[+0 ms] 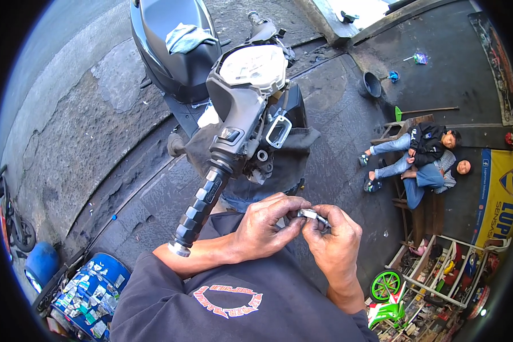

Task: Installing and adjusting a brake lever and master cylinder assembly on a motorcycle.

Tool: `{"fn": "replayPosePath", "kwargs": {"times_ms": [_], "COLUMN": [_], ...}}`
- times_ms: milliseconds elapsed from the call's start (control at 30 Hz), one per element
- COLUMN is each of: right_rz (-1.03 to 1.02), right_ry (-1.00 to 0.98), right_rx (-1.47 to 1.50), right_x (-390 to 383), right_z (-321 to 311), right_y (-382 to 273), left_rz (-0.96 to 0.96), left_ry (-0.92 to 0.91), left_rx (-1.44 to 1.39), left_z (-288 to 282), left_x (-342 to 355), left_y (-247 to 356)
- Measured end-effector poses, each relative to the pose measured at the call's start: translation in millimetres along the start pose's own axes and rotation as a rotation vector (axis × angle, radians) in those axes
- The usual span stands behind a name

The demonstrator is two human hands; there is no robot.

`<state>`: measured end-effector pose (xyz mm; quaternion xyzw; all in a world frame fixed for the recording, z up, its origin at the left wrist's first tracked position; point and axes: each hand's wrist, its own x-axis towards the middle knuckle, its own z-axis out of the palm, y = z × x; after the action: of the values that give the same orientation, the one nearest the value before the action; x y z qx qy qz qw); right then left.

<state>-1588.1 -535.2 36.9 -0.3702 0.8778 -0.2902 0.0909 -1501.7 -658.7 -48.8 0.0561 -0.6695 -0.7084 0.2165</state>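
In front of my chest, both hands meet over a small silver metal part [308,214], whose exact kind I cannot make out. My left hand [269,227] pinches it from one side with thumb and fingers. From the other side my right hand [334,232] closes around it, and fingers hide much of its shape. Just beyond is a scooter's handlebar with a black ribbed grip [202,202] slanting over my left forearm. An open rectangular reservoir [279,132] with a pale rim sits beside the bar. The instrument cluster [254,67] lies exposed, its cover off.
The scooter's dark seat [174,48] carries a pale cloth [190,38]. Two people sit on a wooden bench [424,219] at right. Below them stands a white rack [439,268] of parts and tools. A blue drum [105,268] is at lower left; a dark bucket [370,84] lies far right.
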Motion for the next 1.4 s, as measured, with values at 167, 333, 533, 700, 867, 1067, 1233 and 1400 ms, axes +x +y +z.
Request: {"fn": "replayPosePath", "kwargs": {"times_ms": [167, 333, 533, 700, 867, 1067, 1233, 1400], "right_rz": [0.023, 0.1, 0.108, 0.062, 0.038, 0.073, 0.1, 0.399], "right_ry": [0.037, -0.149, -0.112, -0.092, -0.108, -0.027, 0.041, 0.028], "right_rx": [-0.008, 0.191, 0.145, 0.162, 0.191, 0.189, 0.097, 0.311], "right_x": [0, 7, -3, -5, -6, -20, -44, -94], "right_z": [-6, -19, -12, -18, -19, -1, 9, 17], "right_y": [0, 7, 10, 15, 14, 13, 20, 42], "left_rz": [0.031, -0.08, 0.052, -0.019, -0.017, 0.027, -0.034, -0.194], "left_ry": [-0.02, -0.057, -0.054, -0.076, -0.101, -0.14, -0.246, -0.354], "left_rx": [-0.007, 0.04, 0.134, 0.1, 0.107, 0.182, 0.152, 0.111], "left_z": [2, -2, 3, 4, 3, -3, 6, 31], "left_x": [7, 10, 6, 8, 7, -1, -10, -42], "left_y": [1, 9, 3, 10, 11, 9, 3, -23]}}
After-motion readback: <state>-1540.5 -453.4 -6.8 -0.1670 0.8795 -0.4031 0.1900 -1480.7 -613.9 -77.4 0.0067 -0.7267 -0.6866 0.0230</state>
